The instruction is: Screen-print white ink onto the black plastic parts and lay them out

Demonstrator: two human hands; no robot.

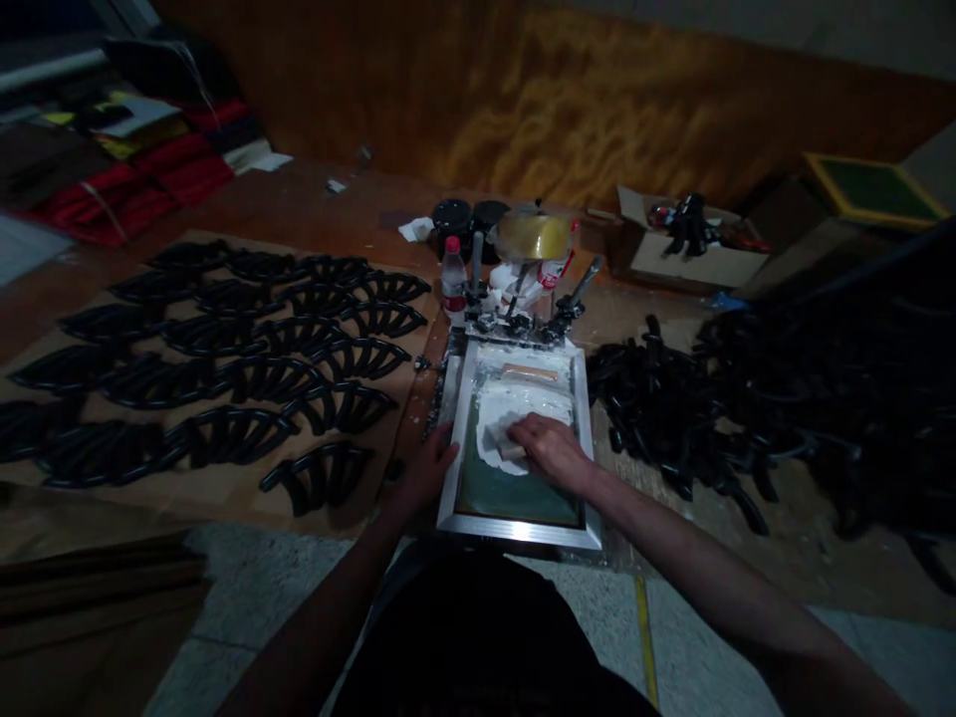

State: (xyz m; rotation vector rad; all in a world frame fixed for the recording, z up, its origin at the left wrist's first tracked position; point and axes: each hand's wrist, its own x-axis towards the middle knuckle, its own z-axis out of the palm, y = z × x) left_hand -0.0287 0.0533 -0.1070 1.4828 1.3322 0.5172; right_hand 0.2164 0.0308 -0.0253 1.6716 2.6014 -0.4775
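A screen printing frame (463,523) with a silver metal border and green mesh lies before me, white ink (489,406) spread over its middle and far part. My right hand (549,450) is over the mesh, its fingers closed on a small pale piece (509,443) pressed to the white ink. Blur hides whether that piece is a cloth or a scraper. My left hand (433,466) grips the frame's left edge, its fingertips on the metal border. A wooden strip (529,372) lies across the far end of the screen. Hinge clamps (515,321) stand behind the frame.
Rows of black curved, ribbed parts (254,378) cover cardboard at left. A heap of similar black parts (672,408) lies at right. Behind the clamps are a red-capped bottle (453,274), dark tubs (452,214) and a yellow tape roll (534,237). A cardboard box (694,259) stands back right.
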